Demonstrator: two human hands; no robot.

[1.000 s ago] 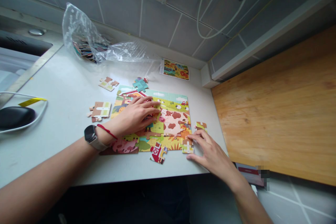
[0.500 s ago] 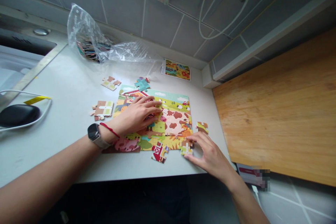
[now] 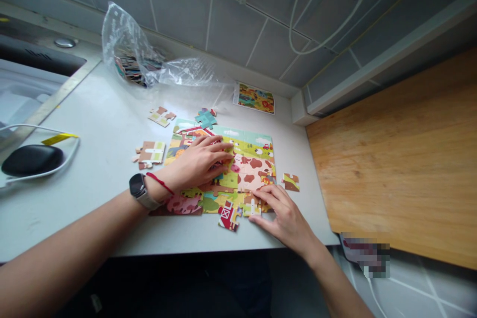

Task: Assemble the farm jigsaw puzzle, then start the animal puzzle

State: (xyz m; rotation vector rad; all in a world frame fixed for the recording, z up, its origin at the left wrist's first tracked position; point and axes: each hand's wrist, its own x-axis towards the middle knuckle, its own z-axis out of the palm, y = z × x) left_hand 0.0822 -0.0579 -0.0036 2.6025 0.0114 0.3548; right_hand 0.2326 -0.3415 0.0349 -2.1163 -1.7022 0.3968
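A smooth white counter (image 3: 93, 179) is running below a wall of matt grey tiles (image 3: 179, 7), with a metal-edged sink (image 3: 89, 62) lying at its left end. A wooden board (image 3: 391, 169), pale and grained, is filling the right side. On the counter, the cardboard puzzle (image 3: 257, 164) is lying flat near the front edge, its printed farm scene showing a spotted cow and sheep.

The left hand (image 3: 201, 159) is resting palm down on the puzzle, its fingers slightly spread. The right hand (image 3: 285, 216) is pinching a knobbed brown-and-white piece (image 3: 251, 206) between thumb and fingers over the puzzle's lower edge. A red barn piece (image 3: 228, 214) is lying just beside it, partly overlapping that edge.

A teal piece (image 3: 205, 118) is sitting at the upper edge; other loose pieces (image 3: 149, 154) are lying to either side. Behind them, a clear, crinkled plastic bag (image 3: 122, 30) is holding a stack of thin printed pieces (image 3: 130, 69), and a glossy picture card (image 3: 254, 98) is lying near the wall.
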